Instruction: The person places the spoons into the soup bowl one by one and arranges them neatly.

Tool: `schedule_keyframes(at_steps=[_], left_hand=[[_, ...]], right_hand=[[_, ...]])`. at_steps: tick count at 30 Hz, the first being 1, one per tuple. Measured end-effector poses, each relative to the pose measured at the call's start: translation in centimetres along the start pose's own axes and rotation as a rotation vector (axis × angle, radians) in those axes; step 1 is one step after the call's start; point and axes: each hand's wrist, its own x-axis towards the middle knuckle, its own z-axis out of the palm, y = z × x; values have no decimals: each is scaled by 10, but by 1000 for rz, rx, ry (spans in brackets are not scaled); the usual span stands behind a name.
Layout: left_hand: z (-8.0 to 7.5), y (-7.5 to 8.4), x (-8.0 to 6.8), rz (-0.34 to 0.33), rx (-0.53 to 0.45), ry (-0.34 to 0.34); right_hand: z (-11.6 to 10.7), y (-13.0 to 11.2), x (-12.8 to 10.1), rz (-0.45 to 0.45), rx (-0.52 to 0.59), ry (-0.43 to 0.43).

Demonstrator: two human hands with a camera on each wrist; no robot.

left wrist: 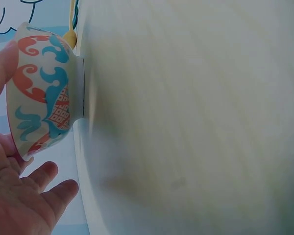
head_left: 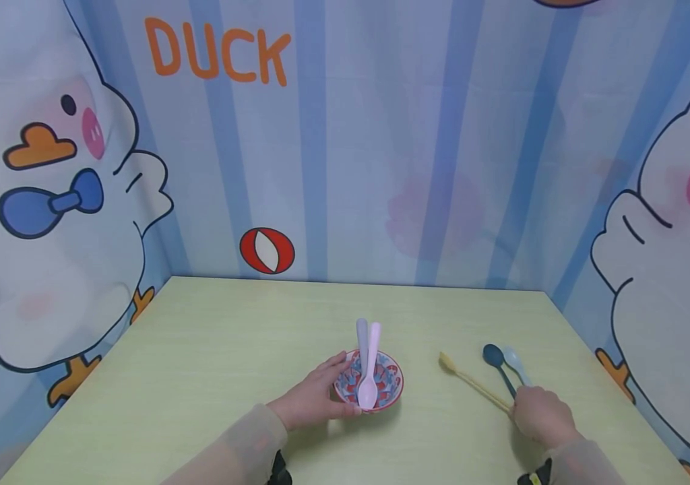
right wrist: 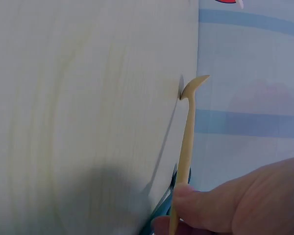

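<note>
My left hand [head_left: 313, 399] holds a small patterned bowl [head_left: 390, 378] at its left side, thumb at the near rim. In the left wrist view the bowl [left wrist: 44, 93] shows red and blue swirls outside, its foot close over the table. A pink spoon [head_left: 368, 392] and a lilac spoon [head_left: 362, 337] lean inside it, handles past the far rim. To the right, my right hand [head_left: 542, 415] pinches the handle of a yellow spoon [head_left: 472, 382], its head pointing away from the hand. A dark teal spoon [head_left: 493, 355] and a light blue spoon [head_left: 515, 362] lie just beyond that hand.
The pale yellow table [head_left: 248, 323] ends at a light blue striped curtain [head_left: 357, 168] with duck drawings at both sides. Shadows from both hands fall on the tabletop.
</note>
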Motion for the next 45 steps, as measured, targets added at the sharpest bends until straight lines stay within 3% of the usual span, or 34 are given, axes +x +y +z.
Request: schedule_keyframes(at_steps=[5, 11, 21, 27, 39, 45], left_hand=[[0, 0, 0, -2, -5, 3], [0, 1, 0, -1, -4, 3], [0, 1, -1, -7, -5, -4], [0, 0, 0, 0, -2, -5], [0, 0, 0, -2, -5, -6], [0, 1, 0, -2, 0, -5]], right_hand=[[0, 1, -2, -65, 36, 47], [0, 3, -1, -85, 197, -30], [0, 4, -1, -1, 382, -97], [-2, 8, -1, 22, 542, -77], [0, 14, 3, 86, 696, -35], [1, 14, 5, 152, 854, 23]])
